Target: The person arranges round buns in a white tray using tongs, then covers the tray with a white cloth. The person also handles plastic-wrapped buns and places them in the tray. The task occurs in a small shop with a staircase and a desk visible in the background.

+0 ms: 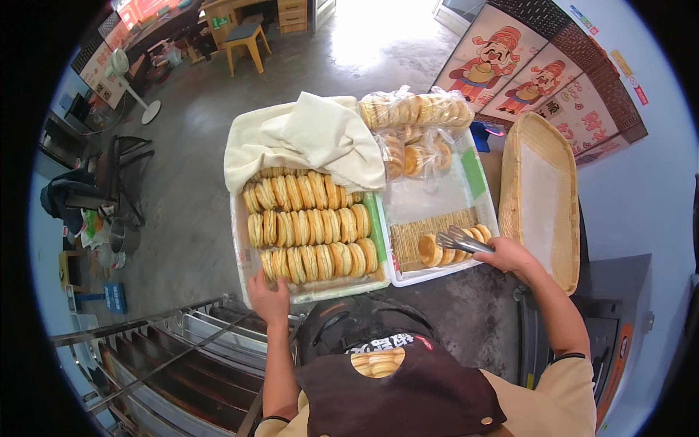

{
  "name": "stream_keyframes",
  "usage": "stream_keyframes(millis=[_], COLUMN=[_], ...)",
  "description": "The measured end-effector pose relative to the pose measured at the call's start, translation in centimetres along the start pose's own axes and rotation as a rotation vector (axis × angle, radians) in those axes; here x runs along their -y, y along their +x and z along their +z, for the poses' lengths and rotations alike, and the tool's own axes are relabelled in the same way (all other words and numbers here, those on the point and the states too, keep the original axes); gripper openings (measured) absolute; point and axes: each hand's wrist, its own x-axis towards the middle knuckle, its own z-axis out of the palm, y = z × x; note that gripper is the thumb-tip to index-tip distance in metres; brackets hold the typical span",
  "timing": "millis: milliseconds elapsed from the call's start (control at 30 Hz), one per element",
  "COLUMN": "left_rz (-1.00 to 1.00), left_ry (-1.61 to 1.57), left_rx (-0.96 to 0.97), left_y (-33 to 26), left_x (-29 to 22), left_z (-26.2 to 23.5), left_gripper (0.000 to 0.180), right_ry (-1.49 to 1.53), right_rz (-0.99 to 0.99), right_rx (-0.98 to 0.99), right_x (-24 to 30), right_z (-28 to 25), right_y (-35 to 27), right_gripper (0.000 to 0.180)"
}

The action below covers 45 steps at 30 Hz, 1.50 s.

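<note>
metal tongs sit in the right hand, fingers wrapped round the handle end, tips pointing left and closed on or just over a round golden flatbread; contact is too fine to confirm. this flatbread stands on edge at the left end of a short row on a bamboo mat in the right white tray, probably so each piece leans on its neighbour. bagged flatbreads lie at the far end of that tray. left hand presses on the near rim of the left white tray, fingers curled over the edge, apparently steadying it. this tray holds 3 rows of flatbreads on edge, with a cream cloth folded back, likely a cover. an empty woven basket lies to the right on the counter.
</note>
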Motion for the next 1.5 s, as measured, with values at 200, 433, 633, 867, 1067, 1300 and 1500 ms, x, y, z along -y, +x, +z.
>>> stream_keyframes(millis=[200,433,633,867,1067,1300,1500], left_rz=[-0.015,0.030,0.062,0.027,0.004,0.069,0.141], left_ry=[-0.016,-0.012,0.037,-0.043,-0.044,-0.101,-0.221], left_rx=[-0.005,-0.085,-0.119,-0.130,-0.113,-0.156,-0.244], left_y=[-0.3,-1.2,-3.1,-3.6,-3.4,-4.2,-5.4], left_x=[0.6,2.5,1.4,0.8,0.4,1.3,1.9], left_z=[0.5,1.2,0.5,-0.1,-0.6,0.0,-0.6], left_gripper=[0.047,0.044,0.054,0.058,0.057,0.043,0.030], right_ry=[-0.298,-0.503,-0.166,0.221,0.077,-0.222,-0.625], right_rz=[-0.069,-0.113,-0.136,-0.290,-0.690,-0.681,-0.651], right_rx=[-0.088,0.260,0.168,0.115,0.248,0.403,0.371], right_x=[4.0,6.0,0.3,11.4,31.8,46.3,52.6], right_z=[1.8,2.7,3.3,-4.2,-2.1,3.5,4.3], right_y=[1.6,8.3,10.3,2.4,0.7,3.2,2.0], right_gripper=[0.065,0.057,0.061,0.041,0.048,0.061,0.068])
